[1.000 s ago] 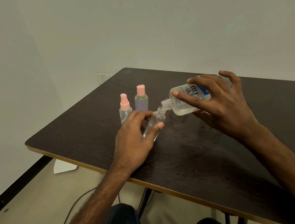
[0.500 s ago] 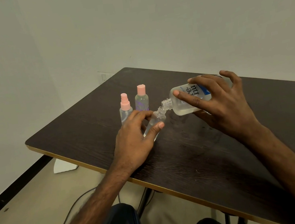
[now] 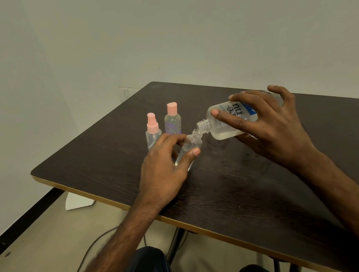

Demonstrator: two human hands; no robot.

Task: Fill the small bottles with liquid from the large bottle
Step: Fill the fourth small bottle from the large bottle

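A: The left hand [image 3: 162, 171]?
B: Pinches the open small bottle [image 3: 190, 144], leaning toward 1 o'clock above the table [image 3: 108, 153]; its base hidden behind fingers.
A: The right hand [image 3: 270, 129]?
B: Curled round the large bottle [image 3: 223, 127], mouth pointing 8 o'clock onto that neck; stream unclear; its far end is covered.

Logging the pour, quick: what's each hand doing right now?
Left hand: grips the small uncapped bottle, tilted.
Right hand: grips the large bottle, tipped with its mouth at the small one's.
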